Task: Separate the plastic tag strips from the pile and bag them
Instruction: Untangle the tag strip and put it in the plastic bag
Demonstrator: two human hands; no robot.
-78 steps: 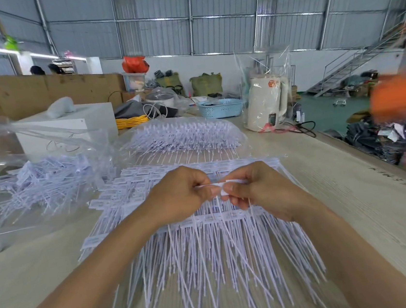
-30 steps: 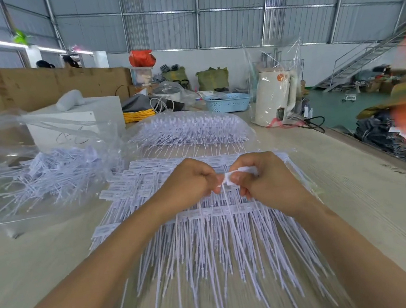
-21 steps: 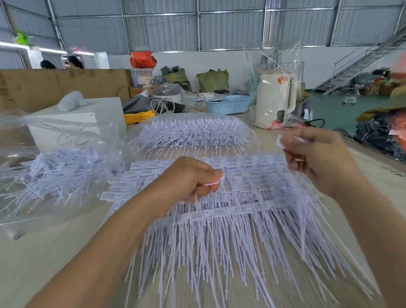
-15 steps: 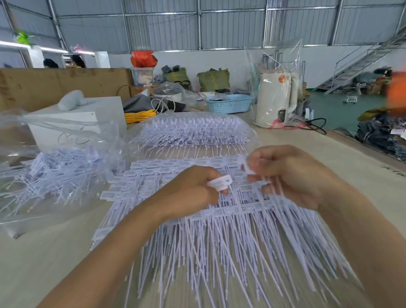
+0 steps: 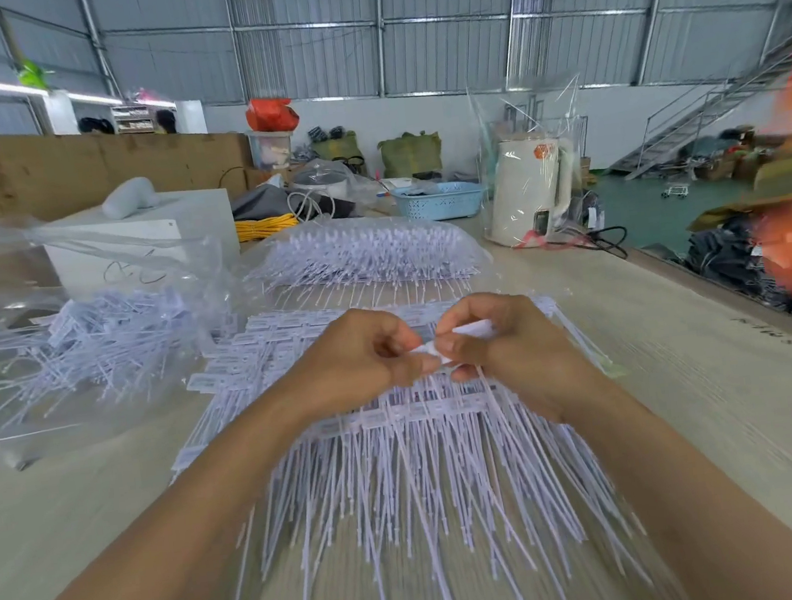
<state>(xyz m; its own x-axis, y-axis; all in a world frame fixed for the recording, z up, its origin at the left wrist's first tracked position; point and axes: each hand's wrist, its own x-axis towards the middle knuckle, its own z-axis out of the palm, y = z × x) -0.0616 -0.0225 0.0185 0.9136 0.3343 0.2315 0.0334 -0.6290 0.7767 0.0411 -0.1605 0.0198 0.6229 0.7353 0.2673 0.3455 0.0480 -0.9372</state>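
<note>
- Both hands are together again above the pile [image 5: 403, 471] at the counter's middle; half a second ago they were apart.
- Left hand [image 5: 361, 358] and right hand [image 5: 497, 337] each pinch one white tag strip [image 5: 466, 330] (another separation probably starting).

Pale wood-grain tabletop [image 5: 693, 414]. On it: spread pile of white tag strips [image 5: 405, 486], two clear bags of strips [image 5: 92, 334] [image 5: 369, 253], white box [image 5: 145, 234], blue basket [image 5: 439, 200], wrapped kettle [image 5: 531, 185].
</note>
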